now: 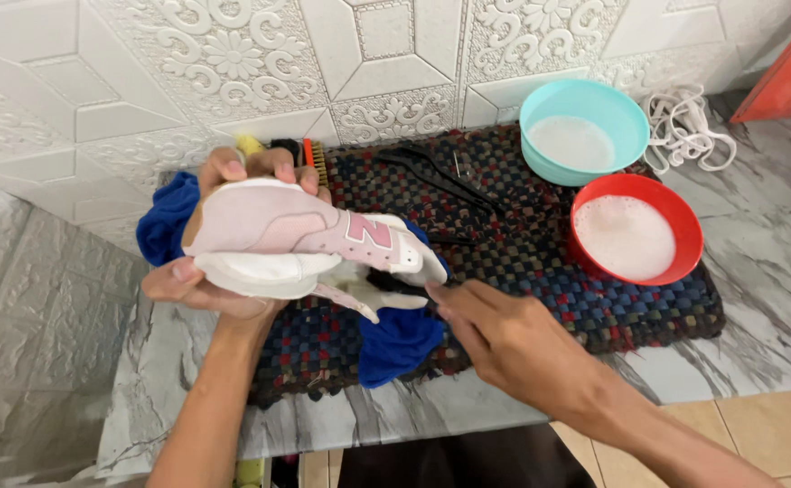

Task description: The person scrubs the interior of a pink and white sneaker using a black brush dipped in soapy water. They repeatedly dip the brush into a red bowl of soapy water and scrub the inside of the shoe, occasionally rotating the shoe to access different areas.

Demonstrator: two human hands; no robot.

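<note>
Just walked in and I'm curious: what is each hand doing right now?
Left hand: closed around the shoe, holding it up.
Right hand: fingers at the shoe's opening; whether they pinch anything cannot be told.

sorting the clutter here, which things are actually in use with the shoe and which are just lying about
In use: pink and white shoe, held in the left hand; right hand at its open end; blue cloth beneath it.

Lying about: teal bowl, red bowl, white laces, brush, woven mat.
</note>
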